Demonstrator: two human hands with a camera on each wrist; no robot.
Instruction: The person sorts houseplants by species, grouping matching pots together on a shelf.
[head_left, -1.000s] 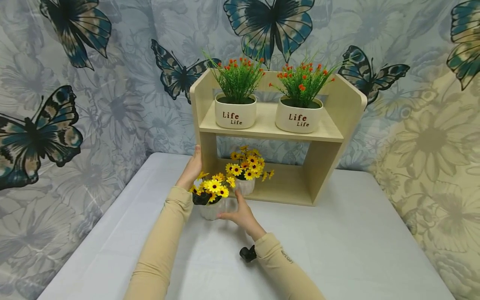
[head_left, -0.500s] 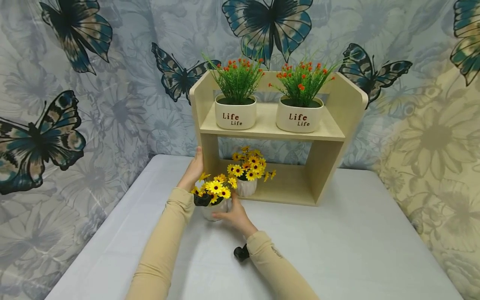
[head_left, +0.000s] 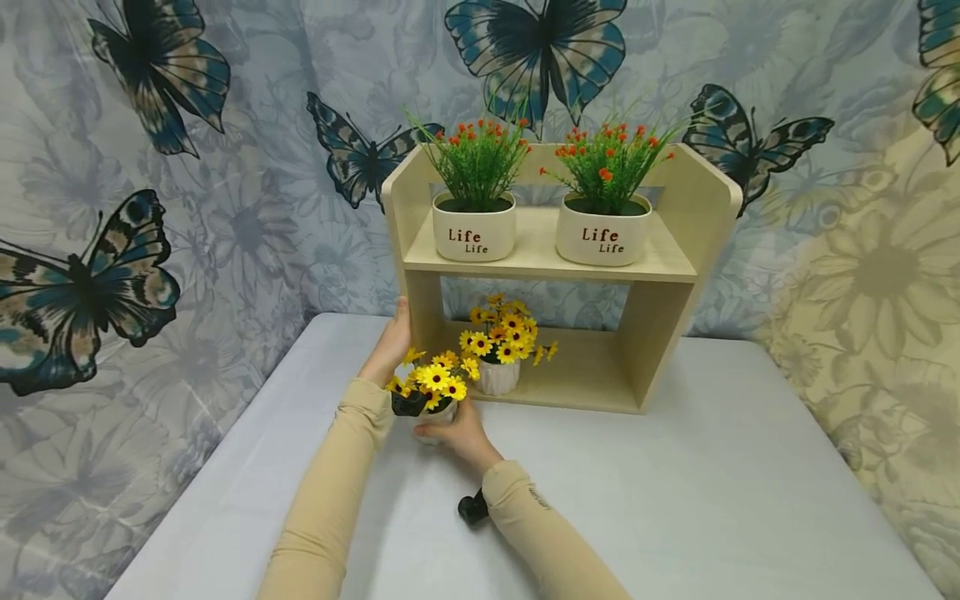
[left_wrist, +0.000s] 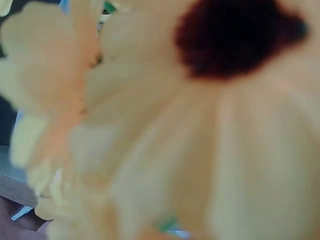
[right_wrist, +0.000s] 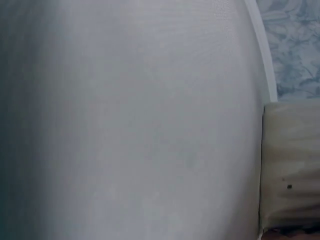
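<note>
My left hand (head_left: pixel 388 343) rests against the outer left side of a two-tier wooden shelf (head_left: pixel 581 367), its fingers mostly hidden behind my thumb and the panel edge. In front of the shelf's left corner, my right hand (head_left: pixel 463 435) holds the white pot of a potted yellow daisy plant (head_left: pixel 435 379), thumb across the front. A second potted yellow daisy plant (head_left: pixel 501 342) stands on the lower tier, at the left. One yellow daisy (left_wrist: pixel 200 140) fills the left wrist view, blurred. The right wrist view has only tablecloth, a sleeve and backdrop; no hand shows there.
Two white oval pots with red-flowered grass, a left pot (head_left: pixel 475 229) and a right pot (head_left: pixel 603 233), stand on the upper tier. A white cloth covers the table (head_left: pixel 712 500). A butterfly-patterned backdrop (head_left: pixel 247 250) hangs behind and at both sides.
My right hand has shifted left and closed in around the front pot, covering more of it. My left hand stays at the shelf's side. The head view has shifted slightly.
</note>
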